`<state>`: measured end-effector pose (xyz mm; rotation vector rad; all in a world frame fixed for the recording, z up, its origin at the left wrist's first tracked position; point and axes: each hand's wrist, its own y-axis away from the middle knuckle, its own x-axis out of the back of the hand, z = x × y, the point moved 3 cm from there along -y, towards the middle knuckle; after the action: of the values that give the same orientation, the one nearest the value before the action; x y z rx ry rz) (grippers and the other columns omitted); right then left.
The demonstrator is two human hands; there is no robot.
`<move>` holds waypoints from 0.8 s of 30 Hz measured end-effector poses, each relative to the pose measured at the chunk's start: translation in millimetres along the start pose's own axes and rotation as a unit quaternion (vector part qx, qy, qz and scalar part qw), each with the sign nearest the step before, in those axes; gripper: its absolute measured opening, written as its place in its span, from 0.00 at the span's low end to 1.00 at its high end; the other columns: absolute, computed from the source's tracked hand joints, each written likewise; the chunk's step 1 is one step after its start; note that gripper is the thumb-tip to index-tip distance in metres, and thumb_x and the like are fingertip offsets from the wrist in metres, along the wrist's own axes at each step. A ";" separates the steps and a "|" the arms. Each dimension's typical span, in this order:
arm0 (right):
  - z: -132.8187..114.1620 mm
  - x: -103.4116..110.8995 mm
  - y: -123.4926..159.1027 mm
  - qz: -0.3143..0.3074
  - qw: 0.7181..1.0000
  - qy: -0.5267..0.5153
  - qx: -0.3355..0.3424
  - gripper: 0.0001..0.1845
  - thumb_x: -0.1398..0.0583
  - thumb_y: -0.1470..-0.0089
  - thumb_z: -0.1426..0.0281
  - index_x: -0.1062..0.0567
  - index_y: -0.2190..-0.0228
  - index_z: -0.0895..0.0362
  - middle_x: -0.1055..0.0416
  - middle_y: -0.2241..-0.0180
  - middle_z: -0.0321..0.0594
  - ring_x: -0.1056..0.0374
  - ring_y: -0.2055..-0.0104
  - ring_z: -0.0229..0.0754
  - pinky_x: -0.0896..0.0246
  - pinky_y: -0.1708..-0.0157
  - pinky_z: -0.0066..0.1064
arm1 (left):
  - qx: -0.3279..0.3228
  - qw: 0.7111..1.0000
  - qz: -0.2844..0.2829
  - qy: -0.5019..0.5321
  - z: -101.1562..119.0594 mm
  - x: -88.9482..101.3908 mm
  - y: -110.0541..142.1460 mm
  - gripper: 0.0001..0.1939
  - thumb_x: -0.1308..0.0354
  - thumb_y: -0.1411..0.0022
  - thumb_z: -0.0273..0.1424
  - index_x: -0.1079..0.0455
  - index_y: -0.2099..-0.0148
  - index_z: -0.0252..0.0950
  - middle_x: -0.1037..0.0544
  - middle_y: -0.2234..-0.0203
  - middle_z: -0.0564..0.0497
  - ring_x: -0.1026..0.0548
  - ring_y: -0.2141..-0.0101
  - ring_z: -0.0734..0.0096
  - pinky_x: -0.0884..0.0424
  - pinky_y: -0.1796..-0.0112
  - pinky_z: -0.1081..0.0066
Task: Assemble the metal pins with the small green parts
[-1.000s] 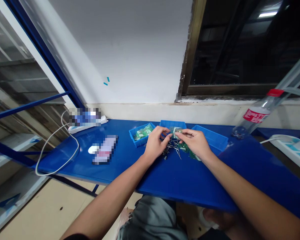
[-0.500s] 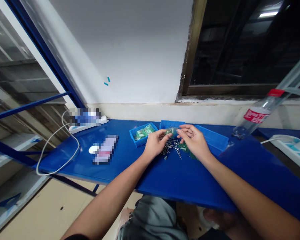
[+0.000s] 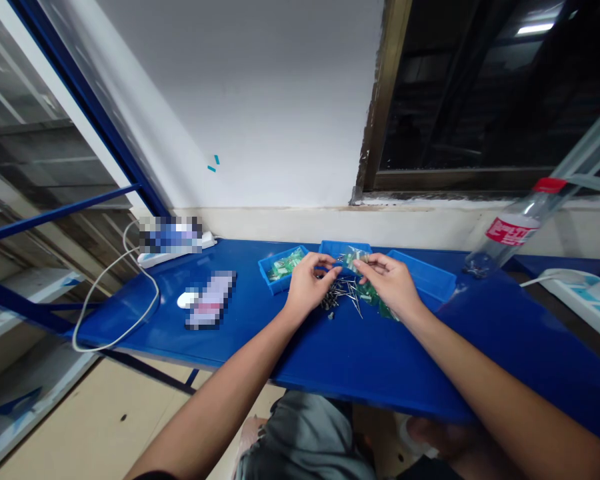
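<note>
right hand (image 3: 386,280): pinching clear bag (image 3: 352,256) | left hand (image 3: 309,283): partly curled, hold unclear | metal pieces (image 3: 336,293) on table (image 3: 360,353)

Likely a small workshop, a parts-assembly corner. Long blue smooth-topped desk (image 3: 370,367) against white painted wall (image 3: 270,100); shallow blue rectangular plastic trays (image 3: 425,275) along far side. Loose heap of thin silvery metal pieces (image 3: 349,289) mid-desk, small clear plastic bag of green pieces (image 3: 351,257) near it. Dark blue metal frame (image 3: 91,107) at left.
</note>
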<state>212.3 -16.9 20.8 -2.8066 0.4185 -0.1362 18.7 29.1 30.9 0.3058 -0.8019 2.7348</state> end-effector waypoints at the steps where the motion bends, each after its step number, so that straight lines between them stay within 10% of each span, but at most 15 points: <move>1: 0.7 0.1 0.0 -0.003 1.000 -0.001 -0.001 0.24 0.28 0.49 0.48 0.18 0.64 0.55 0.17 0.65 0.43 0.23 0.70 0.44 0.26 0.69 0.36 | 0.003 1.000 -0.018 0.005 0.1 -1.7 0.6 0.15 0.31 0.36 0.39 0.21 0.52 0.35 0.18 0.57 0.42 0.18 0.59 0.63 0.19 0.59 0.66; 7: -5.1 -7.8 4.9 -0.090 0.996 -0.008 0.004 0.21 0.31 0.44 0.50 0.15 0.61 0.54 0.16 0.58 0.45 0.20 0.55 0.51 0.24 0.53 0.42 | -0.002 0.995 -0.098 0.035 2.8 -8.1 3.4 0.25 0.28 0.39 0.37 0.23 0.42 0.36 0.19 0.52 0.42 0.17 0.58 0.62 0.18 0.56 0.63; 11: -7.1 -7.4 4.9 -0.077 0.997 -0.006 0.011 0.21 0.32 0.43 0.50 0.16 0.61 0.55 0.17 0.61 0.45 0.21 0.63 0.48 0.23 0.60 0.41 | 0.007 0.999 -0.054 -0.001 0.9 -2.8 0.9 0.13 0.34 0.33 0.36 0.20 0.49 0.36 0.16 0.56 0.44 0.17 0.57 0.60 0.19 0.55 0.62; 19: -6.6 -5.2 2.5 -0.078 0.993 0.040 0.080 0.19 0.29 0.46 0.53 0.15 0.60 0.54 0.21 0.55 0.46 0.24 0.54 0.50 0.25 0.56 0.39 | 0.029 0.991 -0.102 0.084 -1.6 -7.4 2.6 0.27 0.32 0.34 0.35 0.30 0.35 0.37 0.15 0.60 0.46 0.17 0.62 0.64 0.20 0.58 0.65; 24: -3.3 -4.4 1.7 -0.065 0.998 -0.009 -0.012 0.24 0.27 0.52 0.50 0.16 0.62 0.57 0.17 0.65 0.44 0.23 0.68 0.46 0.25 0.66 0.38 | 0.035 0.997 -0.057 0.043 -4.6 -4.4 -0.1 0.21 0.31 0.36 0.37 0.24 0.44 0.35 0.17 0.57 0.43 0.18 0.57 0.62 0.21 0.58 0.67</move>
<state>207.2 -18.0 23.2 -2.8557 0.2342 -0.1347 22.3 30.8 26.0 0.2381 -0.6474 2.6519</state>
